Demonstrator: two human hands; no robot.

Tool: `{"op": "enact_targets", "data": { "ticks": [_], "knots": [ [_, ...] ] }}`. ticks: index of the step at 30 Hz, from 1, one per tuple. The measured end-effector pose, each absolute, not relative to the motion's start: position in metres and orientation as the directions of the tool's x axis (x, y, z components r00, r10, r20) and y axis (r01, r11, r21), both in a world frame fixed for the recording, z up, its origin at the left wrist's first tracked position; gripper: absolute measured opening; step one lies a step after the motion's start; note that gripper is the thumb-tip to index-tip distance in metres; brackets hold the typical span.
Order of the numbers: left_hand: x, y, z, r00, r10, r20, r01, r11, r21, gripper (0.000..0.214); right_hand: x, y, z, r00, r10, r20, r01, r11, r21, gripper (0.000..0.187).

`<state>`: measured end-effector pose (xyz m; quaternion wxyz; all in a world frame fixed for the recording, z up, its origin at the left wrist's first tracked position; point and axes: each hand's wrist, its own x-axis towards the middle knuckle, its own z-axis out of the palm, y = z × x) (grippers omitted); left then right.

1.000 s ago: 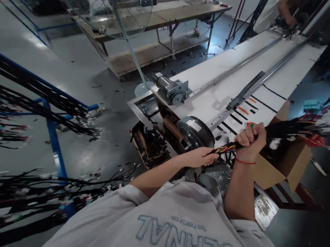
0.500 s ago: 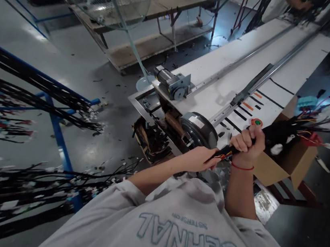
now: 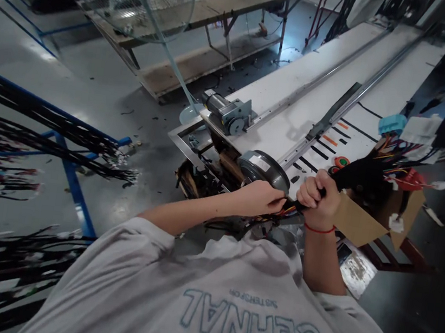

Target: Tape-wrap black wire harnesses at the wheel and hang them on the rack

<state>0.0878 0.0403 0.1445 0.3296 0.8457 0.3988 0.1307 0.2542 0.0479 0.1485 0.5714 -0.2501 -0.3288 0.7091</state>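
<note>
Beside the white bench's (image 3: 294, 121) near end, right hand (image 3: 319, 198) fist-clamps the wire harness (image 3: 358, 176); left hand's (image 3: 261, 199) fingers pinch its wires—best kept taut.

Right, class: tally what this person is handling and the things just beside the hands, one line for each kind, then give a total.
Hands: 2, left hand and right hand, both gripping
Wire bundle: 1
Cardboard box: 1
Round motor: 1
Red wristband: 1
Total: 6
</note>
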Motion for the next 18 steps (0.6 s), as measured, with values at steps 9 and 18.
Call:
{"op": "enact_targets", "data": {
  "ticks": [9,18],
  "knots": [
    [0.070,0.046,0.139,0.901,0.410,-0.143,0.212,-0.126,0.969,0.025,0.259,0.046,0.153,-0.201,0.979,0.008,-0.664,-0.130,-0.736,0.049],
    [0.105,-0.006,0.107,0.607,0.761,-0.229,0.097,0.215,0.972,0.062,0.240,0.039,0.150,-0.222,0.975,-0.020,-0.637,-0.161,-0.754,0.046]
  ]
}}
